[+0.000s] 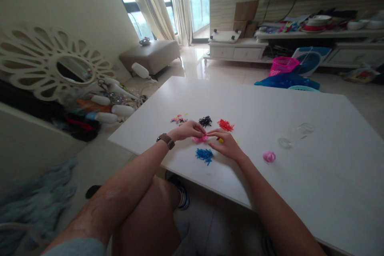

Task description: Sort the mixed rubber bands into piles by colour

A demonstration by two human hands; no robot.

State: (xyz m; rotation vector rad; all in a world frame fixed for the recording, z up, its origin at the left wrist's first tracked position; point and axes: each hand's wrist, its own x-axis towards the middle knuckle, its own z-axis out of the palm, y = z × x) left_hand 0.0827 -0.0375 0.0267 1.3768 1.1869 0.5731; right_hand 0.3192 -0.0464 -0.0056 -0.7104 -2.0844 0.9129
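My left hand (190,130), with a dark watch on its wrist, is closed in a pinch above the pink pile of small bands (199,140). Whatever lies between its fingertips is too small to make out. My right hand (227,145) reaches in from the other side, fingers stretched and thumb apart, its forefinger meeting the left fingertips. Partly beneath it shows a yellow pile (221,140). Around the hands lie a black pile (205,121), a red pile (225,125), a blue pile (204,155) and a mixed-colour pile (178,119) of similar small bands.
On the white table (315,192), to the right, are a pink rounded object (269,157) and a clear container (285,142) with another clear piece. Beyond the table stand a pink basket (283,65) and a grey ottoman (153,56). A lamp-like fixture (123,110) lies at left.
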